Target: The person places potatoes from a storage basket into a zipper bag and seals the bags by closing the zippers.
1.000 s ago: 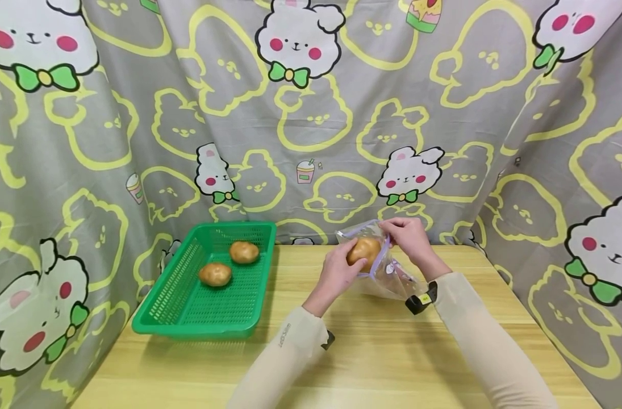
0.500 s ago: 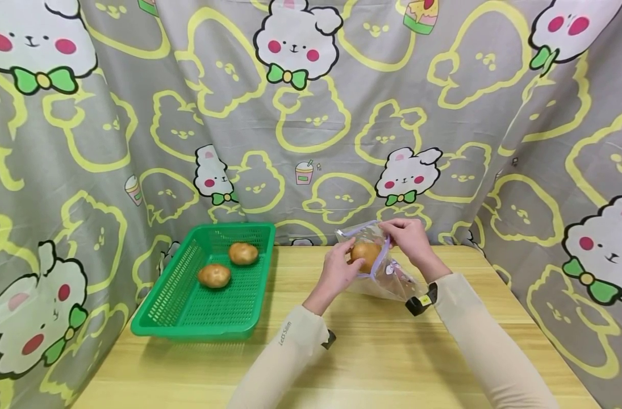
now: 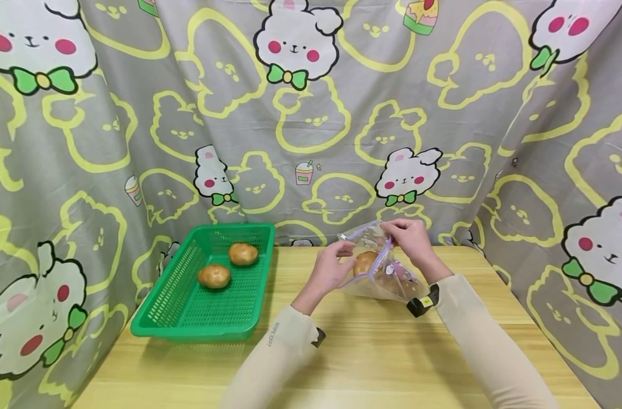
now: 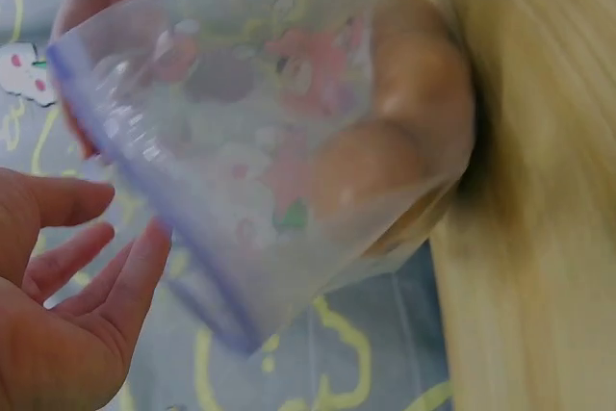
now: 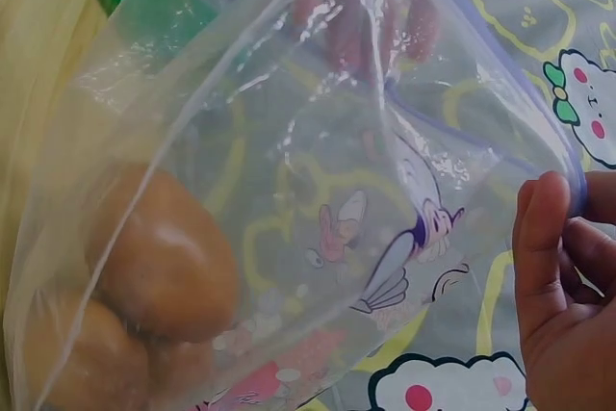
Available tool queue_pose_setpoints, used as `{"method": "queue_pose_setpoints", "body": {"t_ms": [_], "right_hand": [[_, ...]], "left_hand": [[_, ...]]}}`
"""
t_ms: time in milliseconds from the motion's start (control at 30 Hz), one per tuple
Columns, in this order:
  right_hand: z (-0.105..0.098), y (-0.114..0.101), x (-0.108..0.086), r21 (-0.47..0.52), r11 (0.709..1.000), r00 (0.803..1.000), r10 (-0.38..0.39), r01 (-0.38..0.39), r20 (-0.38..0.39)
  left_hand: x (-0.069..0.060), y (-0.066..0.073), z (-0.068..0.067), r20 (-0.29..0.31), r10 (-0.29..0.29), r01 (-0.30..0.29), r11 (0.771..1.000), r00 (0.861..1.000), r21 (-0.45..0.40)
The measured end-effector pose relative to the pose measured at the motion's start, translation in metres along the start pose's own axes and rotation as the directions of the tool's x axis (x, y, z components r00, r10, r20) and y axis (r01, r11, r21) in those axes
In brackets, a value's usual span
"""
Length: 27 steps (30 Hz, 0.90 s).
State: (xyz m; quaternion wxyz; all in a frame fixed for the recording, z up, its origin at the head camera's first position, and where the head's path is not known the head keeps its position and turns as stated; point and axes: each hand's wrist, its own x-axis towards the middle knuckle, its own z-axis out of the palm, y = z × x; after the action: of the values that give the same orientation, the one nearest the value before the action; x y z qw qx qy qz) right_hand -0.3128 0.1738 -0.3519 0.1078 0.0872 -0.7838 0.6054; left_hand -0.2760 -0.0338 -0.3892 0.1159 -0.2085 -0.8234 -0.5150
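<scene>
A clear zip bag (image 3: pixel 392 287) with a purple zip edge and printed figures stands open on the table. My right hand (image 3: pixel 412 238) pinches the bag's edge between thumb and fingers, also plain in the right wrist view. My left hand (image 3: pixel 330 270) is at the bag's mouth, its fingers spread and slightly bent, with nothing in them. Just inside the mouth a potato (image 3: pixel 363 264) shows in the head view. Several brown potatoes (image 5: pixel 164 252) lie together at the bag's bottom in the right wrist view; the left wrist view shows a potato (image 4: pixel 371 170) through the plastic.
To the left stands a green plastic basket (image 3: pixel 198 330) with two potatoes, a rear potato (image 3: pixel 243 254) and a front potato (image 3: pixel 214 276). Both rest on the wooden table (image 3: pixel 372 363) side of the scene, inside the basket. A patterned grey curtain (image 3: pixel 336 133) hangs behind the table.
My left hand has let go of a potato, which has dropped deeper into the bag. That hand has drawn back slightly left. The right hand keeps its pinch, nearly still.
</scene>
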Motion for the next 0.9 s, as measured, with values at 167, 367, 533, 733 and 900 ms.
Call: {"method": "queue_pose_setpoints", "body": {"t_ms": [167,367,533,733,900], "right_hand": [[0.000,0.001,0.000,0.008,1.000,1.000,0.007,-0.007,0.015],[0.000,0.001,-0.001,0.014,1.000,1.000,0.003,-0.003,0.026],[0.001,0.002,-0.003,0.029,1.000,1.000,-0.008,0.007,0.026],[0.002,0.003,-0.003,0.028,1.000,1.000,-0.012,0.011,0.016],[0.002,0.005,-0.003,0.036,0.999,1.000,-0.018,0.017,0.018]], "left_hand": [[0.002,0.002,-0.027,0.018,0.044,-0.045,0.998,0.999,0.049],[0.004,0.001,-0.069,0.025,-0.003,0.000,0.992,1.000,0.127],[0.005,-0.009,-0.103,0.016,-0.029,0.026,0.987,0.999,0.157],[0.005,-0.024,-0.135,0.008,-0.087,0.084,0.977,0.996,0.198],[0.007,-0.042,-0.159,0.009,-0.180,0.171,0.950,0.984,0.262]]}}
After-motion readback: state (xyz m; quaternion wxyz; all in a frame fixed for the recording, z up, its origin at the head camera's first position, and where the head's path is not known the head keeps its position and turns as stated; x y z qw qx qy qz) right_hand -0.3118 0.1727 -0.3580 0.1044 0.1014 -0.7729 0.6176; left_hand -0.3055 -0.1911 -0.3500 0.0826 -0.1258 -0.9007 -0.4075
